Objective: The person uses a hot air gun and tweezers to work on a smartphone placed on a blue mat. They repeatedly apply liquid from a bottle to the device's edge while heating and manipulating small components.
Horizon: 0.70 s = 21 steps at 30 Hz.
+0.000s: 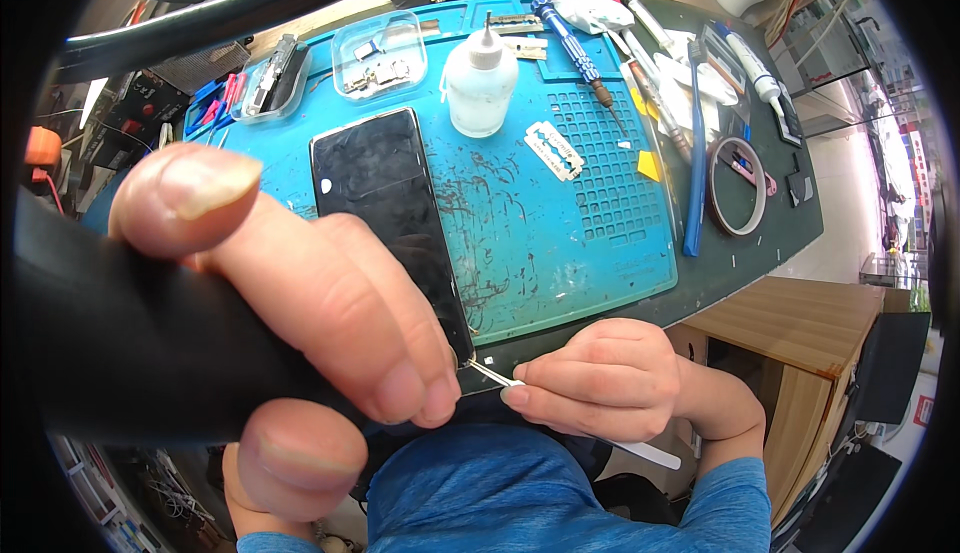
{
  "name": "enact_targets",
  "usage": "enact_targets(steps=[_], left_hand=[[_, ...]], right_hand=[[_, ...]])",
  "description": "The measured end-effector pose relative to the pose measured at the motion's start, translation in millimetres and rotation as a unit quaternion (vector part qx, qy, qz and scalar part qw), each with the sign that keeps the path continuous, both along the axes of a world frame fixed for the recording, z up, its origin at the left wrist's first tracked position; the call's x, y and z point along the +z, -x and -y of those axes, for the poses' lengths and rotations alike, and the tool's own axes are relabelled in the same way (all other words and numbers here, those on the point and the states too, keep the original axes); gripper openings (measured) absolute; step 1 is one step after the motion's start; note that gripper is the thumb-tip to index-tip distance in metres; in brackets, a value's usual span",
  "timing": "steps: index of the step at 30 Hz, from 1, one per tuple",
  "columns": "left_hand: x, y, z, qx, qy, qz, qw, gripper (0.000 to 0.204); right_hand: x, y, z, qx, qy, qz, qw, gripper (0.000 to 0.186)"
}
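Observation:
My left hand [300, 303] fills the near left of the view, wrapped around a thick black handle [110, 353] held close to the camera. A black smartphone [385, 213] lies screen up on the blue work mat [560, 233], its near corner hidden behind my left fingers. My right hand [600, 378] pinches a thin metal pry tool [495, 375] whose tip touches the phone's near right corner; the tool's white end pokes out behind the hand.
On the mat stand a white squeeze bottle [480, 78], a razor blade [553, 149], a clear lidded box of small parts [380, 53] and a blue screwdriver [575, 48]. A tape roll [738, 185], blue tweezers [695, 163] and pens lie right of the mat.

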State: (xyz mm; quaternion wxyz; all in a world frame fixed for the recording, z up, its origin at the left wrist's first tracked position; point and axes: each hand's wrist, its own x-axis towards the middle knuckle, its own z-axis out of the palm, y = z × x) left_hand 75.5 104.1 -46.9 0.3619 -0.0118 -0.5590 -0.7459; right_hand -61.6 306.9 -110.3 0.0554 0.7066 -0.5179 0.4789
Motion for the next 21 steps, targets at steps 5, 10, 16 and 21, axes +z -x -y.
enact_targets(steps=[5, 10, 16, 21], left_hand=[[8, -5, 0, 0.011, 0.012, 0.007, 1.0, 0.065], [-3, 3, 3, -0.014, 0.01, 0.001, 1.0, 0.066], [4, -1, 0, 0.012, 0.034, 0.02, 0.999, 0.066], [15, -2, -8, 0.054, 0.075, 0.06, 0.994, 0.066]], right_hand=[[3, 0, 5, 0.019, 0.011, 0.001, 1.0, 0.027], [-1, 2, 0, 0.004, -0.001, -0.002, 1.0, 0.024], [1, 1, 3, 0.011, 0.007, 0.0, 1.0, 0.023], [0, 1, 2, 0.011, 0.01, -0.001, 1.0, 0.024]])
